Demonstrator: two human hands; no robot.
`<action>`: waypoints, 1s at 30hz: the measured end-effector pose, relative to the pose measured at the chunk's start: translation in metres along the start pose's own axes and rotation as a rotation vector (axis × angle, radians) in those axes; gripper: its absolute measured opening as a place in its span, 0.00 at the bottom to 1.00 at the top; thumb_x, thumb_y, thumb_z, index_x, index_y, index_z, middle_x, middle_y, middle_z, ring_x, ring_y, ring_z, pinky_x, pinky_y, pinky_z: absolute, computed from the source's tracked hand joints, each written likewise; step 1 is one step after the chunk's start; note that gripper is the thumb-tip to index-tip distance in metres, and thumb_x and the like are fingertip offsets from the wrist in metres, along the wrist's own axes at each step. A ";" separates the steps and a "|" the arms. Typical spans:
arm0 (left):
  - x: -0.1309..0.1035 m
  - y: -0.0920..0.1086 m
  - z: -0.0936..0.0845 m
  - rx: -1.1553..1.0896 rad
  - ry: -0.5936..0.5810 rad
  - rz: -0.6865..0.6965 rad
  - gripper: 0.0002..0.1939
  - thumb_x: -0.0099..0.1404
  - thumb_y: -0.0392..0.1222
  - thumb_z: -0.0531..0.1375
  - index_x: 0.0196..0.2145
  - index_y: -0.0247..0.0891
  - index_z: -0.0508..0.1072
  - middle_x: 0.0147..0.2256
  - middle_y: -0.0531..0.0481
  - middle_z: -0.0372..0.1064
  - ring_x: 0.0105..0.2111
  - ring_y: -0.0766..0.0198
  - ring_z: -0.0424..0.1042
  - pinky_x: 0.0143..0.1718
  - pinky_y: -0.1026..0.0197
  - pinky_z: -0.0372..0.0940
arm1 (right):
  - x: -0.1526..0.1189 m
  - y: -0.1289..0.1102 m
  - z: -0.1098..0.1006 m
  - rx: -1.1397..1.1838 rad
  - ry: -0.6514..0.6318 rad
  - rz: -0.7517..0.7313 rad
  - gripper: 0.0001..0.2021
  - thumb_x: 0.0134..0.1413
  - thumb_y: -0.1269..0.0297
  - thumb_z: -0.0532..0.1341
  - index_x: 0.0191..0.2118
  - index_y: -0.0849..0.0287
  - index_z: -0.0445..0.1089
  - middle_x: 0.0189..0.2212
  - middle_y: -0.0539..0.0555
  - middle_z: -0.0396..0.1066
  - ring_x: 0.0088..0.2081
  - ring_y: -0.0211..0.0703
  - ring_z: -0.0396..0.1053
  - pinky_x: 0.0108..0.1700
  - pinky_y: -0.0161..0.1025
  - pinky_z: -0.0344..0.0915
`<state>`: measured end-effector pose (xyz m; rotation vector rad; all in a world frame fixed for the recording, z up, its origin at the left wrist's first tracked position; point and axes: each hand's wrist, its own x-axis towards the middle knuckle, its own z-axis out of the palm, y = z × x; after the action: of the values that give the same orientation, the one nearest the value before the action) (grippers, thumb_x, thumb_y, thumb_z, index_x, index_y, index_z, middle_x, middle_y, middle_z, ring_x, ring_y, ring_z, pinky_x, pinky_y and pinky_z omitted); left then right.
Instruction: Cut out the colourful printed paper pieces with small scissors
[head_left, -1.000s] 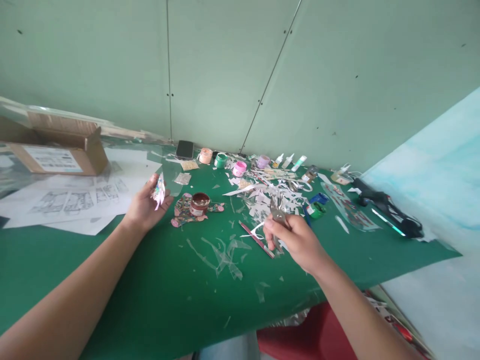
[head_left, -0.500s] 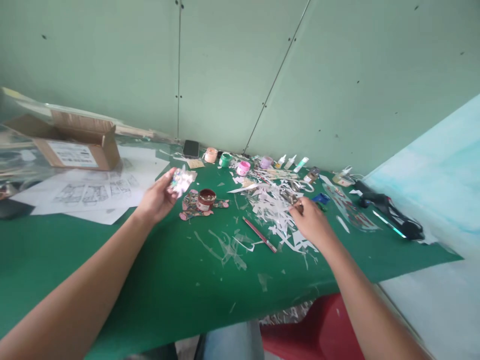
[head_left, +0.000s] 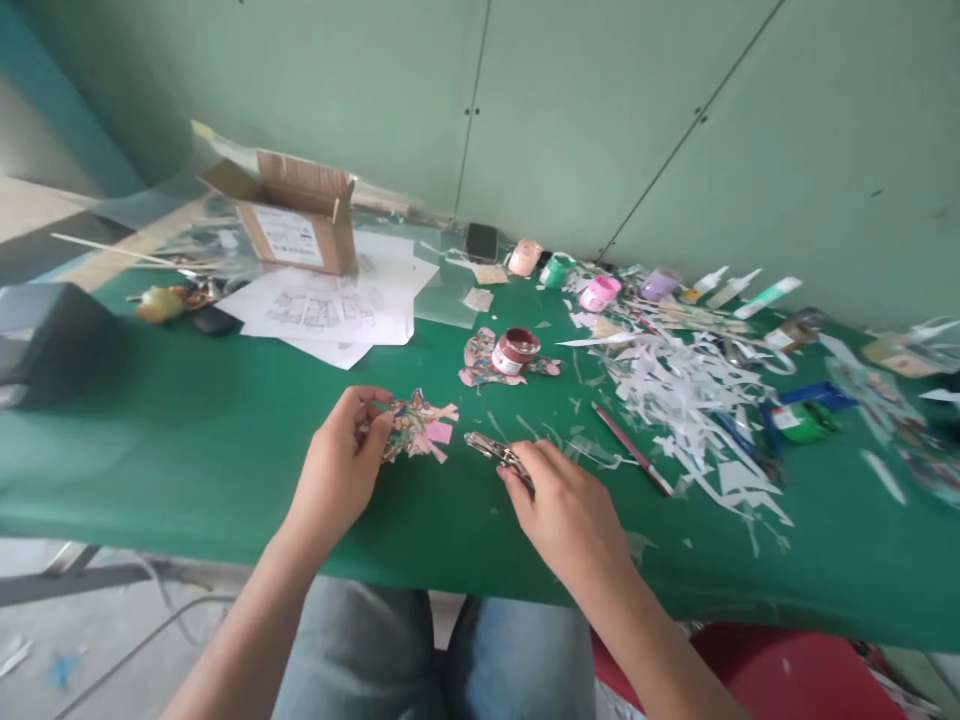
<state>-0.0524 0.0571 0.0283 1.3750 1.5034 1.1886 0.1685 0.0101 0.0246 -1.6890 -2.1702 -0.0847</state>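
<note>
Between the thumb and fingers of my left hand (head_left: 349, 445) is a colourful paper cutout (head_left: 420, 430) with jagged edges and pink tabs. My right hand (head_left: 562, 495) is closed round a silver hole punch (head_left: 491, 450) shaped like small pliers. Its jaws point at the cutout, with a small gap between them, and its handles are mostly hidden in my palm. Just behind, an open jar of dark red paint (head_left: 516, 350) stands on another patterned cutout (head_left: 476, 365) that lies flat on the green table (head_left: 247, 440).
White paper scraps (head_left: 690, 380) spread over the right side, beside a dark red pencil (head_left: 634, 450). A green jar (head_left: 806, 422) lies among blue-handled scissors. Pink (head_left: 600, 293) and other paint jars line the back. Printed sheets (head_left: 330, 310) and a cardboard box (head_left: 300, 220) sit left.
My right hand has come from the scrap pile toward the middle, now with the hole punch in it. My left hand has brought the cutout nearer and lower. The view has swung left.
</note>
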 end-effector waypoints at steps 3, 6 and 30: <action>-0.002 -0.005 -0.007 0.253 -0.022 0.075 0.10 0.64 0.43 0.56 0.42 0.41 0.72 0.27 0.53 0.69 0.23 0.65 0.65 0.26 0.64 0.59 | 0.001 -0.003 0.004 -0.043 -0.011 -0.022 0.06 0.63 0.67 0.55 0.37 0.56 0.69 0.30 0.52 0.70 0.30 0.42 0.69 0.30 0.37 0.57; -0.002 -0.004 -0.005 0.357 -0.039 0.072 0.12 0.65 0.44 0.54 0.43 0.42 0.74 0.26 0.54 0.69 0.23 0.64 0.64 0.26 0.63 0.57 | 0.004 -0.006 0.003 -0.073 -0.060 -0.041 0.05 0.62 0.67 0.56 0.34 0.56 0.68 0.28 0.52 0.69 0.32 0.45 0.68 0.32 0.39 0.57; -0.002 0.000 0.012 0.457 0.057 -0.008 0.12 0.61 0.39 0.56 0.39 0.43 0.78 0.25 0.53 0.71 0.23 0.63 0.66 0.26 0.63 0.53 | 0.009 0.000 0.000 0.030 -0.206 -0.023 0.05 0.60 0.64 0.60 0.41 0.54 0.71 0.36 0.53 0.73 0.35 0.45 0.73 0.33 0.38 0.63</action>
<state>-0.0406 0.0564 0.0251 1.6347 1.8994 0.9164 0.1661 0.0186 0.0274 -1.7227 -2.3257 0.1210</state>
